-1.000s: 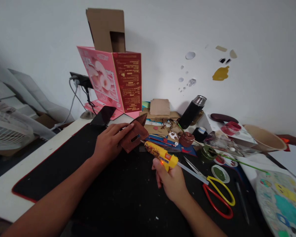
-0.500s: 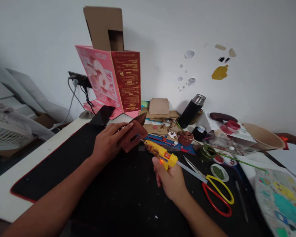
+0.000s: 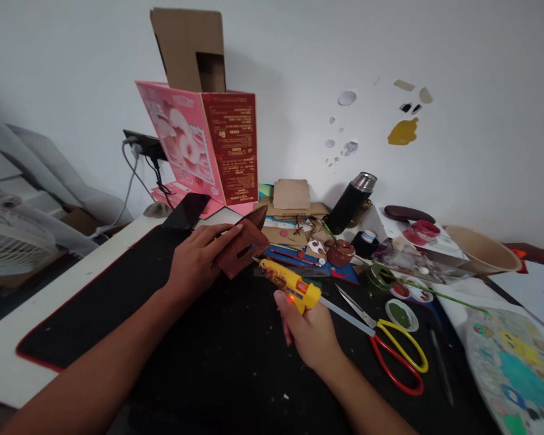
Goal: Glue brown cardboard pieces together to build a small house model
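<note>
My left hand (image 3: 194, 260) grips a brown painted cardboard piece (image 3: 243, 246) with a slot cut in it, holding it tilted on the black mat (image 3: 118, 302). My right hand (image 3: 309, 331) is closed round the handle of a yellow hot glue gun (image 3: 290, 282) whose orange light glows. The gun's nozzle points left at the lower edge of the cardboard piece, almost touching it. A clear glue stick pokes out of the gun's back to the right.
Red-and-yellow scissors (image 3: 396, 353) lie right of my right hand. Behind are a pink box (image 3: 208, 145), a black phone (image 3: 188, 211), a black flask (image 3: 351, 202), paint pots (image 3: 381, 279), cardboard scraps (image 3: 292, 196), a beige bowl (image 3: 483, 254) and a painted palette (image 3: 517, 368).
The glue gun's nozzle has shifted slightly left and down toward the cardboard piece's lower edge. My left hand keeps its hold.
</note>
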Demonstrator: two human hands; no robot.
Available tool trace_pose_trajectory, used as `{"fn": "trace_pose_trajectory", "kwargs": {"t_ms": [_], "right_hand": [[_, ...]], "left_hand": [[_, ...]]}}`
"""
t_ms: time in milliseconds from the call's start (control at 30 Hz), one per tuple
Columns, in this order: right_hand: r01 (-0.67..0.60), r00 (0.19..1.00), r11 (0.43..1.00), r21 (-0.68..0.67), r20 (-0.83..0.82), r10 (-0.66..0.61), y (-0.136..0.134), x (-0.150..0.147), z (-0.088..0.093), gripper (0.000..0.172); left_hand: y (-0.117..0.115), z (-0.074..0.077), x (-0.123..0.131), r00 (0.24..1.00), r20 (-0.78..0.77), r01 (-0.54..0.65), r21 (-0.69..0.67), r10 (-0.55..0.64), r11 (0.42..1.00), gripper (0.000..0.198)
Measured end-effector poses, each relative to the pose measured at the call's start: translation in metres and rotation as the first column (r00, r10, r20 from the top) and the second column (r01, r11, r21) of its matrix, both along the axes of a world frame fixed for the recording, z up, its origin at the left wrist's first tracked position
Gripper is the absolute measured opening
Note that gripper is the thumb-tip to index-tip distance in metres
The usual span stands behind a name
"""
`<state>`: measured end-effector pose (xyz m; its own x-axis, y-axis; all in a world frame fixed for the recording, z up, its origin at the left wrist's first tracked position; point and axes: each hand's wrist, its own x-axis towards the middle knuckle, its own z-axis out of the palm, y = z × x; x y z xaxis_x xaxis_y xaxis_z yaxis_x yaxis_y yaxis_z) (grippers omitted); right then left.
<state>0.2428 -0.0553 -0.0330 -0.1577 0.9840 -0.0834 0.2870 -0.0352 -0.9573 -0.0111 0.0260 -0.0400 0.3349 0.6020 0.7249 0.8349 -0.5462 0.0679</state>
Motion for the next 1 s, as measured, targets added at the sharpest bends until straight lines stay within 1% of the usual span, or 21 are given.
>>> {"fn": "trace_pose_trajectory", "kwargs": {"t_ms": [200,333,600,800,1000], "right_hand": [[0.049,0.999,0.999,-0.005,-0.021,-0.050,0.0035,0.0027,0.0002,0.069],[0.069,0.997,0.998,-0.010,-0.043,-0.070,0.0048,0.0029,0.0006,0.069],[0.026,1.000,0.999,-0.027,0.011,-0.026,0.0017,0.0007,0.0049,0.070],[0.093,0.995,0.995,-0.032,-0.041,-0.094,0.0047,0.0029,0.0048,0.070],[0.098,0.994,0.994,-0.043,-0.051,-0.101,0.0048,0.0031,0.0036,0.069]], "left_hand": [[-0.0004,0.0004,0.0004,1.000,-0.003,0.014,0.015,-0.014,1.000,0.047],[-0.0006,-0.0011,0.0001,1.000,0.006,0.008,-0.002,-0.008,1.000,0.050],[-0.0006,-0.0001,-0.0009,0.999,0.012,0.030,0.008,-0.030,1.000,0.053],[0.0015,-0.0038,-0.0023,0.999,0.028,0.027,0.036,-0.028,0.999,0.053],[0.0003,-0.0030,-0.0016,0.999,0.036,0.012,0.024,-0.012,1.000,0.050]]}}
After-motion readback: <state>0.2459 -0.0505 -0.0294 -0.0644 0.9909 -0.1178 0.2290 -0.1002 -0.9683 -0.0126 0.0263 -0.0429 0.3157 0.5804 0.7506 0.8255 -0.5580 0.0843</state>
